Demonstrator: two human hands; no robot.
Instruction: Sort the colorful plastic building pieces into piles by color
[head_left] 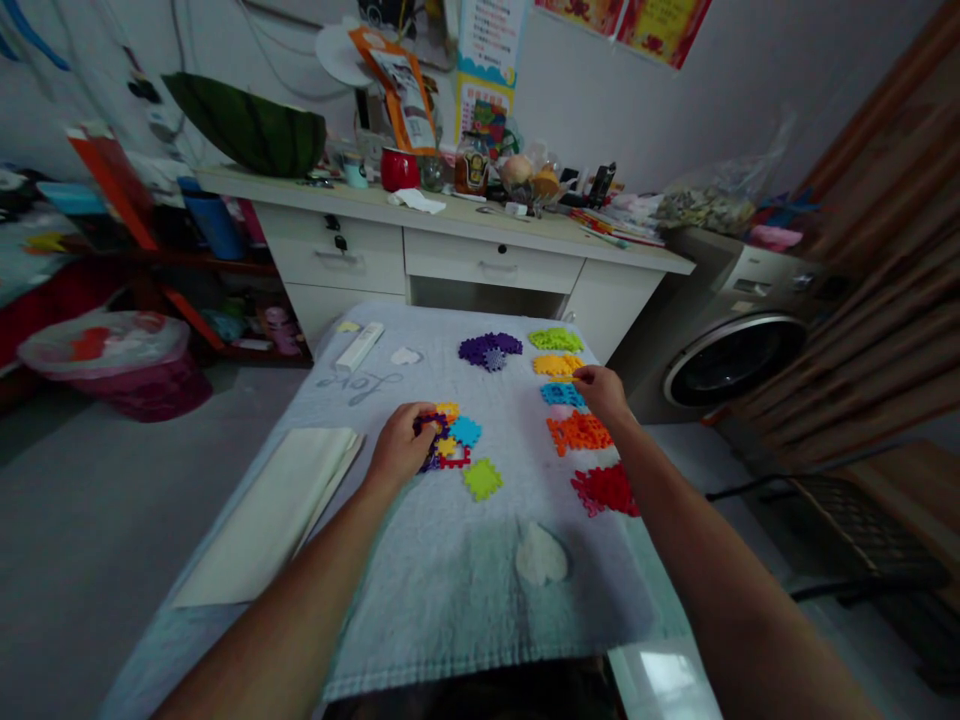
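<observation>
My left hand [401, 440] is closed on the edge of a joined cluster of plastic interlocking pieces [448, 447], purple, yellow, blue and red, resting on the table. Beside it lies a loose lime-green piece [482, 480]. On the right, my right hand [602, 390] pinches what looks like a yellow interlocking piece [564, 379], seen edge-on. Around that hand are piles sorted by colour: yellow [556, 364], blue [562, 395], orange [581, 432], red [606, 490] and lime green [555, 339]. A purple pile [489, 348] sits farther back.
A pale cloth [420, 600] covers the table. On its left lie folded cream sheets [262, 510] and a white remote-like object [361, 347]. Behind stands a cluttered white desk [495, 265]. A washing machine [720, 330] is at right, and a lined pink bin [142, 385] at left.
</observation>
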